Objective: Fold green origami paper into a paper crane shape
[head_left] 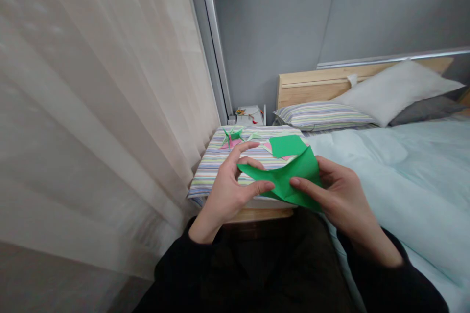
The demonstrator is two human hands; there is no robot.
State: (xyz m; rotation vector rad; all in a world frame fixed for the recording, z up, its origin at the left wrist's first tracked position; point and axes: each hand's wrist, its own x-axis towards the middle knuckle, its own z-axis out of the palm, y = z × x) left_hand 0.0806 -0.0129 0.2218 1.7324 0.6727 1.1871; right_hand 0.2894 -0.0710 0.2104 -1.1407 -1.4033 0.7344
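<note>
A folded sheet of green origami paper [290, 181] lies across the gap between my hands, its long axis running crosswise and slightly rising toward my right. My left hand [231, 190] pinches its narrow pointed end between thumb and forefinger, while my right hand [348, 200] grips the wider end, fingers curled and thumb on top. Beyond both hands sits a striped cloth [216, 171].

The left hand [229, 190] hid part of the striped cloth [211, 173] beneath it, and the right hand [345, 195] covered the right edge of the green origami paper [293, 178]. Pink paper [235, 143] lay partly hidden at the far side. The small folded green figure [232, 133] was too blurred to read, the box [250, 116] beyond was too small to tell, and the dark sleeves [382, 274] ran off the near edge.
</note>
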